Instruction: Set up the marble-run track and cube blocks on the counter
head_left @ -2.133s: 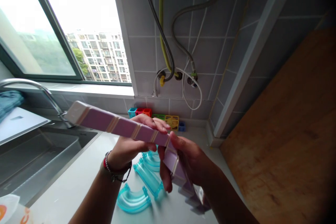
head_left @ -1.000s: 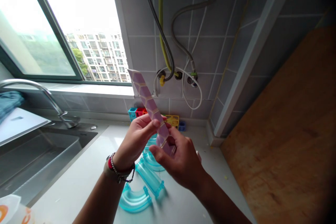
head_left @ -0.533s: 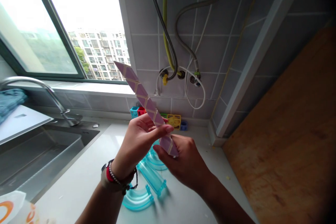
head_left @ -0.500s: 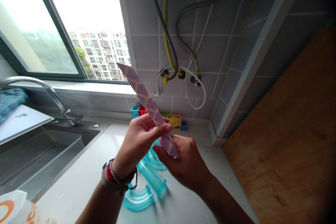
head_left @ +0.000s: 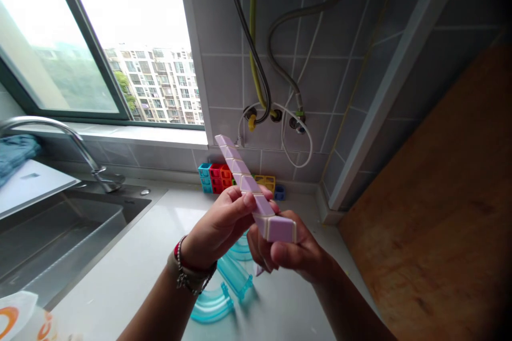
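The segmented lilac plastic strip [head_left: 242, 173] slants away through my closed left grip [head_left: 214, 226], its bent near section clasped by my right grip [head_left: 298, 253], both angled inward.

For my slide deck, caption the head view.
Left hand and right hand hold a segmented lilac strip above a white counter with turquoise pieces.

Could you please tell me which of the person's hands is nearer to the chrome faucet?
Left. The left hand is to the right of the faucet in the picture; the right hand is farther to the right.
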Available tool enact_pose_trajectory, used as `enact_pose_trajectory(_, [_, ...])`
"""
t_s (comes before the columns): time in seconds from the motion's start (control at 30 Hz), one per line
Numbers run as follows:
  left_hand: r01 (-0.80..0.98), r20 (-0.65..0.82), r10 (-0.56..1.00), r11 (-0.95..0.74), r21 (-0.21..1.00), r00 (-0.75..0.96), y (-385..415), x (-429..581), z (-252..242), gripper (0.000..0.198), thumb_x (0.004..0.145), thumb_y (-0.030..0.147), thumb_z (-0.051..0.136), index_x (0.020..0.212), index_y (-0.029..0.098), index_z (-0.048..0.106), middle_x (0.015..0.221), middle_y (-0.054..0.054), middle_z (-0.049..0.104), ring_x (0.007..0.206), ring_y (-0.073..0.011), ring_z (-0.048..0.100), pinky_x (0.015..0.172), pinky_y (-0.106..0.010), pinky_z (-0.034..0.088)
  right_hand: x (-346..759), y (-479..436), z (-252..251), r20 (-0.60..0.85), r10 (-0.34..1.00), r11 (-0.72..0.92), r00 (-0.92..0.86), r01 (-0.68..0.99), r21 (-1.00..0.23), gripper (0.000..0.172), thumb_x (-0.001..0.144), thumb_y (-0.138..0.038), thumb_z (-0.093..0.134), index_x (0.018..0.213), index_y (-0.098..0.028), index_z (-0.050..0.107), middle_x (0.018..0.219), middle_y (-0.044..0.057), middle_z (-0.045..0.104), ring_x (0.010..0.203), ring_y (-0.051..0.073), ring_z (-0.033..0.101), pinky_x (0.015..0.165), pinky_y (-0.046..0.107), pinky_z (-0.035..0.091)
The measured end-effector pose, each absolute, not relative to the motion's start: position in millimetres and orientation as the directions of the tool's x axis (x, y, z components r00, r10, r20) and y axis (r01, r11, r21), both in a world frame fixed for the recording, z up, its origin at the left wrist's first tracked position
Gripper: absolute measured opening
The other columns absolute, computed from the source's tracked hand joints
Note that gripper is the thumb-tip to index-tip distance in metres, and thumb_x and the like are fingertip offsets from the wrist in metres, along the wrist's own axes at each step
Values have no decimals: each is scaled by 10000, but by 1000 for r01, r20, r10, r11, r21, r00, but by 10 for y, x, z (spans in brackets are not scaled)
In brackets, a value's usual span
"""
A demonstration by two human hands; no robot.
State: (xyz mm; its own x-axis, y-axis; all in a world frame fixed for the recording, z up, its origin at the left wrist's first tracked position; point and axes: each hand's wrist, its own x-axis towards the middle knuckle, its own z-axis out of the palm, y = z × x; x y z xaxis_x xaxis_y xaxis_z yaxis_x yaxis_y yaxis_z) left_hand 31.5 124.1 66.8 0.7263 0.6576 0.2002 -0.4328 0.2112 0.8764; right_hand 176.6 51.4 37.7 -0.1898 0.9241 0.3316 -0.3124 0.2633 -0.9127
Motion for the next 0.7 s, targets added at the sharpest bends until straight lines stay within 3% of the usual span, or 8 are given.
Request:
enact_pose_trajectory(0.1, [-410,212,631,186,893,747,1234,356,629,394,799,465,875,1066,200,758,815,-70,793,655,-223,760,601,-290,613,1808,613,292,397,886,285,-239,-395,-874,543,861,-677,660,556,-237,571,537,-4,508,500,154,468,538,314,370])
enact_pose_trajectory(0.2, [-371,218,612,133,919,760,1236,368,623,350,845,387,847,1127,212,736,765,-47,778,556,-208,731,491,-268,577,1827,678,237,394,900,286,-184,-434,-854,522,860,-641,713,589,-226,550,524,-35,459,487,135,450,513,287,352])
enact_pose_trajectory(0.3, [-377,240,647,80,923,724,1234,357,654,257,885,331,812,1096,201,744,762,-39,768,595,-191,735,572,-267,599,1814,714,201,392,898,274,-198,-444,-853,534,852,-666,727,630,-217,543,544,-46,437,502,129,458,519,277,380])
enact_pose_trajectory(0.47, [-344,227,680,39,938,697,1240,335,726,265,864,302,831,1075,166,747,846,-72,775,754,-222,749,669,-294,610,1759,743,207,293,954,231,-66,-460,-857,745,873,-893,442,589,-210,532,452,-49,394,410,103,359,429,249,289])
enact_pose_trajectory(0.7, [-328,287,681,-72,942,673,1237,312,733,241,875,294,822,1059,147,771,897,-85,787,810,-219,755,745,-302,617,1656,693,365,186,978,211,99,-504,-838,733,849,-854,557,519,-202,514,393,-51,383,348,84,349,380,222,259])
